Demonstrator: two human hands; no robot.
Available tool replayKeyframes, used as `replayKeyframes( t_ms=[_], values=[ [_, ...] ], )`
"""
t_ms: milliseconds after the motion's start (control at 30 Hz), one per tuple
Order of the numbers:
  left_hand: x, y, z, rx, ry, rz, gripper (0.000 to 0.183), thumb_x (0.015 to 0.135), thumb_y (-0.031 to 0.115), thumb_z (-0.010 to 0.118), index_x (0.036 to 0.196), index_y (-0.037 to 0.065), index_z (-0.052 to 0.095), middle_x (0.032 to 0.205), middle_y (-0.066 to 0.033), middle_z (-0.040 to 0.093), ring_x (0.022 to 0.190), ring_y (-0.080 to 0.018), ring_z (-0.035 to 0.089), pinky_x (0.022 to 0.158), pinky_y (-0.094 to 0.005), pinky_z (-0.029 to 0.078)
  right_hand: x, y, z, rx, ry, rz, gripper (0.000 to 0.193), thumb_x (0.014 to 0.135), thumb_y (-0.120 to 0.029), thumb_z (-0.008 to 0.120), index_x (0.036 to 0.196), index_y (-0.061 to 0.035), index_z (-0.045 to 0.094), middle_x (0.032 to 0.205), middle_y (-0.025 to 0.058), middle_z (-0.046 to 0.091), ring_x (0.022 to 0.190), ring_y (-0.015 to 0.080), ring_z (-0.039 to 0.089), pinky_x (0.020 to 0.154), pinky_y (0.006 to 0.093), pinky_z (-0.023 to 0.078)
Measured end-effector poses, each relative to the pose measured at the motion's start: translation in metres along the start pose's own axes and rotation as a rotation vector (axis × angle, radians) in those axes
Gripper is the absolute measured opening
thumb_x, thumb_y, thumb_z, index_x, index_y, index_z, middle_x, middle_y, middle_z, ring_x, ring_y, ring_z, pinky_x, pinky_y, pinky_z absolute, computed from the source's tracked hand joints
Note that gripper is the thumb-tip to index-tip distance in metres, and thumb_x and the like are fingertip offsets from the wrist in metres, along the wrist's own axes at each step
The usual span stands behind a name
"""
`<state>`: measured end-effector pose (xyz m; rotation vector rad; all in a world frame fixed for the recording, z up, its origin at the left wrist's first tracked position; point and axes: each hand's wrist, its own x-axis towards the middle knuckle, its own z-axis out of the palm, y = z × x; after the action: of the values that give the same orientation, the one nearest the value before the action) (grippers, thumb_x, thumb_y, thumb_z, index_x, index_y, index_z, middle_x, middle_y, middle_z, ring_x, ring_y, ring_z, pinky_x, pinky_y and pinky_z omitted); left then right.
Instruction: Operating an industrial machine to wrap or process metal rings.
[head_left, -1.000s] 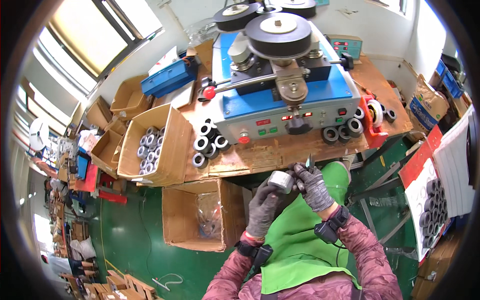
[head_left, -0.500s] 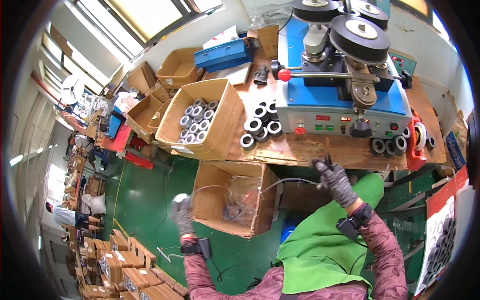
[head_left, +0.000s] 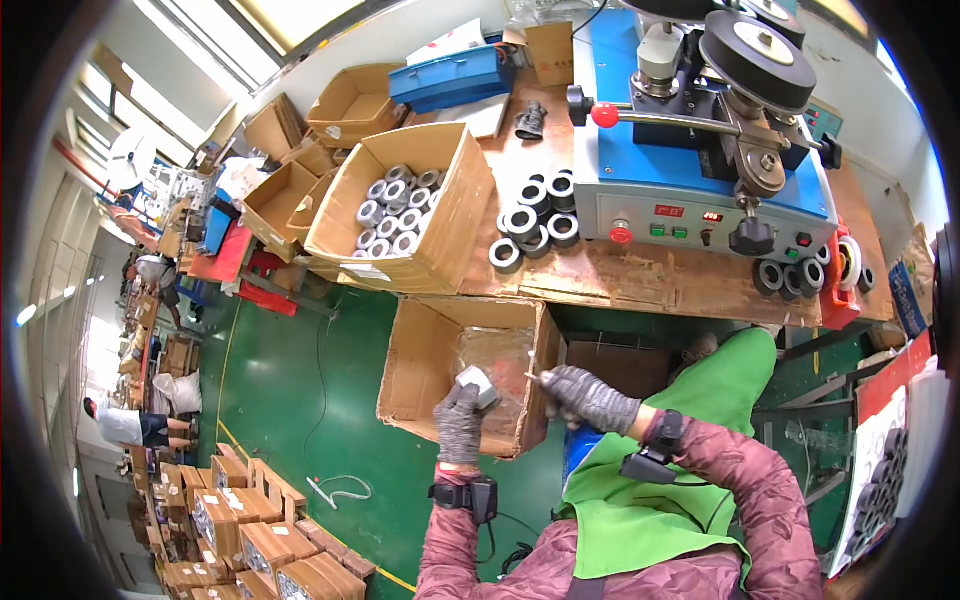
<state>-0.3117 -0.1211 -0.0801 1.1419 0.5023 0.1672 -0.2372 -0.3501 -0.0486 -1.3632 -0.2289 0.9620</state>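
Both my hands wear grey knitted gloves. Over the open cardboard box [head_left: 418,345] below the table, my left hand [head_left: 461,427] is closed around a small pale grey-and-white piece [head_left: 478,385]; its kind is unclear. My right hand [head_left: 590,396] is at the box's right edge, its fingers pinched together and pointing left. Something small and thin shows at those fingertips, too small to name. Inside the box lies clear plastic film [head_left: 508,350].
Ahead stands a wooden table [head_left: 640,285] with a blue-topped machine [head_left: 650,165] bearing black wheels. Black rings [head_left: 537,210] are piled beside it. A carton [head_left: 455,210] holds several grey rings. At right, a red tape dispenser [head_left: 838,290] is near the table edge. Taped cartons [head_left: 275,545] stand lower left.
My left hand has moved right over the box and now holds the pale piece. My right hand has come down and left. The pale strip stretched across the box is gone from view.
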Motion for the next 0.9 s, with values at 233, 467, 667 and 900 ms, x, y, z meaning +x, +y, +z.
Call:
replayKeyframes(
  t_ms=[233,467,667,900],
  values=[
    [-0.002,-0.018,0.014,-0.015,0.031,0.009,0.027,0.086,0.015,0.060,0.096,-0.010,0.059,0.097,-0.0161,0.060,0.090,-0.0285,0.063,0.076,-0.0442,0.057,0.022,0.015,0.026,0.324,-0.025,0.119,0.037,0.096,-0.041,0.047,0.098,-0.0058,0.058,0.065,0.0020,0.056,0.043,0.0064,0.042,0.042,0.0221,0.044],
    [-0.001,-0.019,0.007,0.712,0.021,0.376,0.025,0.086,0.016,0.059,0.090,-0.008,0.059,0.092,-0.0139,0.061,0.086,-0.0252,0.063,0.074,-0.0415,0.057,0.031,0.007,0.024,0.364,0.010,0.278,0.034,0.096,-0.041,0.047,0.097,-0.0086,0.058,0.064,0.0002,0.055,0.041,0.0061,0.043,0.039,0.0215,0.042],
    [0.000,-0.029,0.007,0.290,0.036,0.175,0.025,0.086,0.018,0.059,0.091,-0.007,0.059,0.091,-0.0129,0.060,0.084,-0.0246,0.063,0.074,-0.0434,0.057,0.037,0.010,0.028,0.388,-0.002,0.143,0.031,0.093,-0.041,0.053,0.088,-0.0110,0.058,0.060,-0.0023,0.050,0.042,0.0065,0.040,0.039,0.0212,0.039],
    [0.008,-0.018,0.005,-0.254,0.197,-0.050,0.015,0.079,0.008,0.068,0.091,0.001,0.063,0.094,-0.0078,0.060,0.082,-0.0208,0.062,0.071,-0.0369,0.057,0.002,-0.013,-0.088,-0.191,0.273,-0.116,0.033,0.091,-0.034,0.057,0.093,-0.0017,0.059,0.062,0.0065,0.054,0.057,0.0148,0.056,0.050,0.0296,0.048]
  ],
)
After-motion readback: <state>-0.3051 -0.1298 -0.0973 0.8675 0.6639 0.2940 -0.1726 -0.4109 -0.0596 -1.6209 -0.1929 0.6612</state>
